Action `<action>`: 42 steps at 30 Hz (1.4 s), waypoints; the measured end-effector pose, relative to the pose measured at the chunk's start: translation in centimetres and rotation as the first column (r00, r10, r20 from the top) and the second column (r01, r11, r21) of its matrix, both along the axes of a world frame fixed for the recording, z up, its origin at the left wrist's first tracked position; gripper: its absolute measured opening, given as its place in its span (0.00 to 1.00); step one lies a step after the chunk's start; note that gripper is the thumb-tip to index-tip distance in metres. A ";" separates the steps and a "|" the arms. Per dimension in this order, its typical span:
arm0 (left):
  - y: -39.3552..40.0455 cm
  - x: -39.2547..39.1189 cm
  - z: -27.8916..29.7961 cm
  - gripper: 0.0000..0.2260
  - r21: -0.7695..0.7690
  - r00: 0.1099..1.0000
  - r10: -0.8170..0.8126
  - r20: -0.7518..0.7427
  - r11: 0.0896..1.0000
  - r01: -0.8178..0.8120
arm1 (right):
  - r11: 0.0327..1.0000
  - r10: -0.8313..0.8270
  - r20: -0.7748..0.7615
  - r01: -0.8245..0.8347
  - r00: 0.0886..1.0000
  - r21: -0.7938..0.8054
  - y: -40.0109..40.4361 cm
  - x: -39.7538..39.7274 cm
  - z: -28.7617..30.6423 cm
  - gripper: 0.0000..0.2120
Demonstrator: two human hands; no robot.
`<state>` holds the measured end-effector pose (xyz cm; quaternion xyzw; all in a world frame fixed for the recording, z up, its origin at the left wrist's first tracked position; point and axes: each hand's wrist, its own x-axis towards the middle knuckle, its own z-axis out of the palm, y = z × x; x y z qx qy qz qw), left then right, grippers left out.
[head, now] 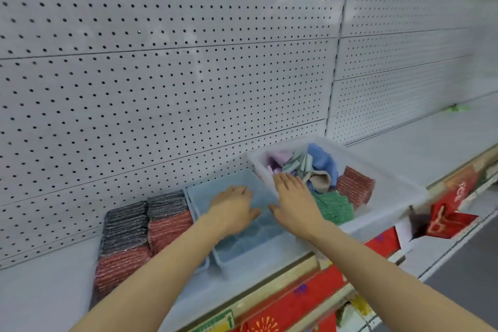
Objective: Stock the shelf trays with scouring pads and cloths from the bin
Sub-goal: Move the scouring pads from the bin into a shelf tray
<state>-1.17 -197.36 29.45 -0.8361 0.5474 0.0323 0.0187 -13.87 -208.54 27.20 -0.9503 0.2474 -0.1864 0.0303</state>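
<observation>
The left hand (234, 207) is reaching over the pale blue tray (234, 226), its fingers bent down inside, and whether it is holding anything cannot be told. Just right of it, the right hand (293, 201) is lying flat with straight fingers over the near-left rim of the clear bin (388, 191), gripping nothing. Beyond its fingertips the cloths (310, 167) are lying heaped, the green and red scouring pads (342, 197) to its right, while the filled tray of dark and red pads (134, 229) is sitting left of the left hand.
</observation>
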 end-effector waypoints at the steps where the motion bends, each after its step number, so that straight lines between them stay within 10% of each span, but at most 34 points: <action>1: -1.8 -1.1 0.0 0.24 -0.035 0.999 -0.048 -0.010 0.998 0.048 | 0.999 -0.041 0.009 0.041 0.999 0.004 -1.5 -1.3 0.2 0.32; 18: -29.2 -10.9 -2.8 0.11 0.015 0.870 -0.493 0.023 0.870 0.493 | 0.955 -0.297 -0.153 0.293 0.942 -0.049 -19.6 -15.4 0.6 0.33; 22: -31.2 -11.0 -5.5 0.30 0.095 0.849 -0.523 0.075 0.851 0.516 | 0.964 -0.262 -0.180 0.264 0.948 -0.014 -21.6 -15.5 -0.2 0.33; 27: -31.8 -10.6 -6.2 0.20 0.102 0.848 -0.490 0.201 0.872 0.479 | 0.975 -0.213 -0.157 0.219 0.964 0.027 -22.5 -14.5 -1.0 0.31; 33: -29.8 -7.5 -4.1 0.02 -0.135 0.941 -0.332 -0.072 0.938 0.320 | 0.984 -0.172 -0.198 0.179 0.965 0.016 -24.8 -11.5 -2.0 0.22; 42: -26.2 -3.7 -2.3 0.10 -0.509 0.923 -0.152 -0.354 0.859 -0.054 | 0.958 -0.284 -0.515 0.258 0.809 -0.123 -25.9 -5.8 -3.7 0.27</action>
